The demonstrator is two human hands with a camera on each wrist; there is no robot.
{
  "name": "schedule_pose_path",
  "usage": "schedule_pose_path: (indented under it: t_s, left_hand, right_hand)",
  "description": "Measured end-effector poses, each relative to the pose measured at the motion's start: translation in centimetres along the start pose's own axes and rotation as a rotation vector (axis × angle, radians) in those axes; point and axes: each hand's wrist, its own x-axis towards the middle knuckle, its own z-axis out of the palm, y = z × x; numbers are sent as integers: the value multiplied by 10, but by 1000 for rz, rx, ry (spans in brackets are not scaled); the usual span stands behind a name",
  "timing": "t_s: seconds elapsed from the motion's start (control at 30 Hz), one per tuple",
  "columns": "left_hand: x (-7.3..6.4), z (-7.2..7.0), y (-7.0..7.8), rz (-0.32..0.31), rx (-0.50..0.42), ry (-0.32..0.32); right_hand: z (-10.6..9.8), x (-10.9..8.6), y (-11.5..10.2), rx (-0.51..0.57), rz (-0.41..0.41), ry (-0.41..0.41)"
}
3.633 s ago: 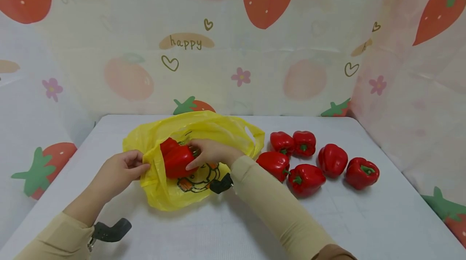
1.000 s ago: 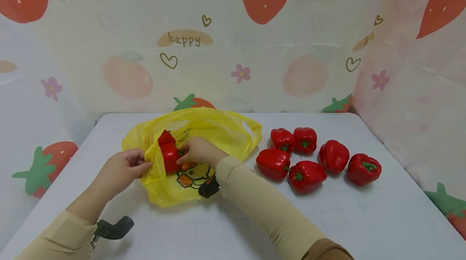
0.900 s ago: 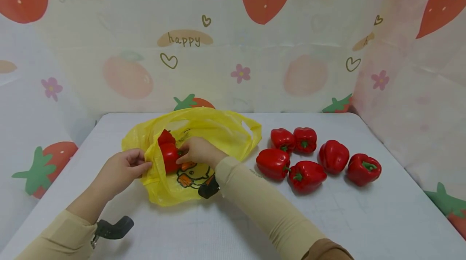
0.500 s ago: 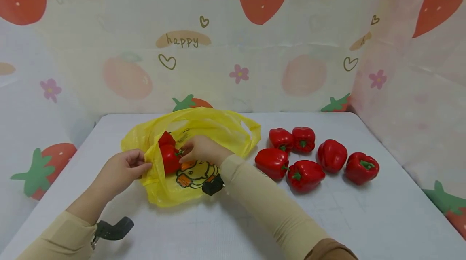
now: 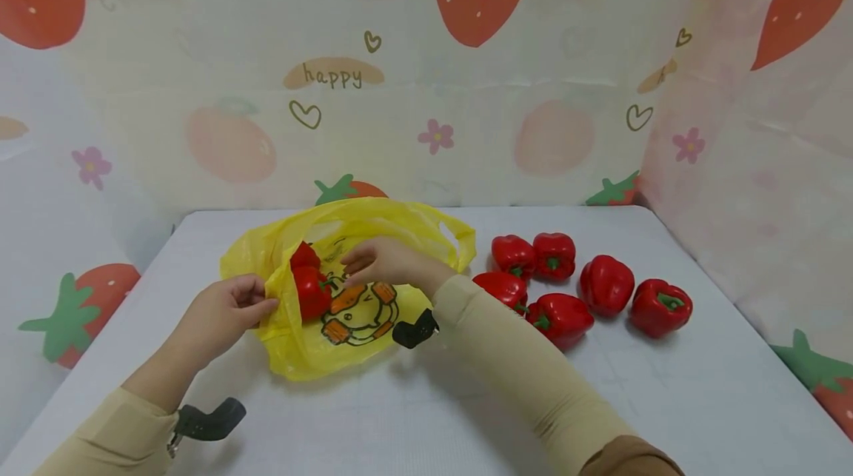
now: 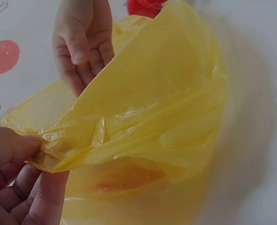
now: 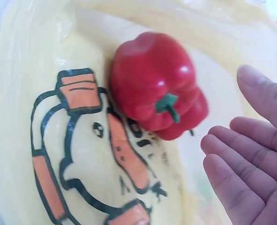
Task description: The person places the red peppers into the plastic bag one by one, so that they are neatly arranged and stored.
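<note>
My left hand (image 5: pixel 223 317) pinches the near-left edge of a yellow plastic bag (image 5: pixel 293 365) printed with a cartoon duck. In the left wrist view, thumb and fingers grip a fold of the bag (image 6: pixel 166 108). Two red bell peppers lie inside it: the front bell pepper (image 5: pixel 312 295) with a green stem, and another bell pepper (image 5: pixel 304 255) partly hidden behind. My right hand (image 5: pixel 386 265) is over the bag's mouth, fingers loosely extended, holding nothing. The right wrist view shows this hand (image 7: pixel 255 159) apart from the bell pepper (image 7: pixel 152 77).
To the right of the bag, several red bell peppers (image 5: pixel 606 286) sit on the white table (image 5: pixel 706 394); my right sleeve partly covers one. A strawberry-print cloth (image 5: pixel 560 39) hangs behind and at both sides. Dark camera mounts (image 5: pixel 209 419) stick out from the wrists.
My right hand has carried a bell pepper deeper into the bag, let go of it, and drawn back to the right. The left hand keeps its pinch on the bag's edge.
</note>
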Motion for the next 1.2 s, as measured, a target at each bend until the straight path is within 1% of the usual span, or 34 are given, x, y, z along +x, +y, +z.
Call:
schedule_pose_path:
  t_s: [0.17, 0.5, 0.67, 0.8, 1.0, 1.2]
  left_hand:
    - [-1, 1, 0, -14, -4, 1]
    - [0, 1, -1, -7, -1, 3]
    - [1, 2, -2, -13, -2, 4]
    - [1, 2, -2, -18, -2, 4]
    - [-1, -2, -1, -12, 3, 11]
    - [-3, -5, -6, -14, 9, 18]
  right_hand:
    - [-14, -14, -2, 49, -24, -4]
    - [-41, -43, -4, 65, -49, 27]
    - [-52, -60, -2, 95, -32, 28]
    - [-63, -75, 2, 65, -26, 41]
    - [-79, -99, 9, 66, 1, 58]
    - [-94, -122, 19, 86, 39, 102]
